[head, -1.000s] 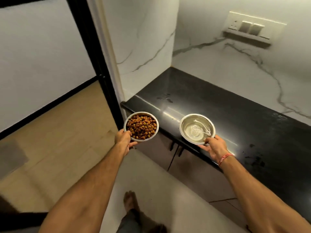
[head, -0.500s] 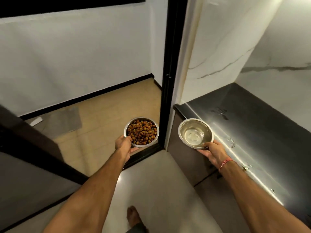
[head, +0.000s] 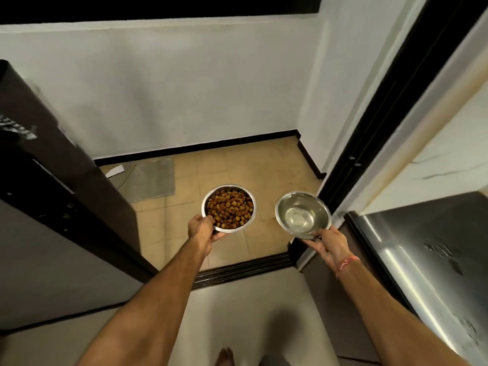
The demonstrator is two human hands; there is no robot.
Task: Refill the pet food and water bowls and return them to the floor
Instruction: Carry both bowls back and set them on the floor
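Note:
A steel food bowl (head: 229, 207) heaped with brown kibble is held in the air by its near rim in my left hand (head: 202, 229). To its right, my right hand (head: 330, 243) grips the near rim of a steel water bowl (head: 303, 214) with clear water in it. Both bowls hover level at about the same height, above a tan tiled floor (head: 264, 170) seen through a doorway. A red thread circles my right wrist.
A dark door (head: 52, 186) stands open on the left. The black door frame (head: 375, 122) and threshold (head: 245, 269) border the tan floor. A grey mat (head: 153, 180) lies by the far wall. The black countertop (head: 427, 249) is at right. My bare foot (head: 224, 356) shows below.
My view has swung left from the countertop to the doorway. Both bowls have come away from the counter and now hang over the tan floor beyond the threshold.

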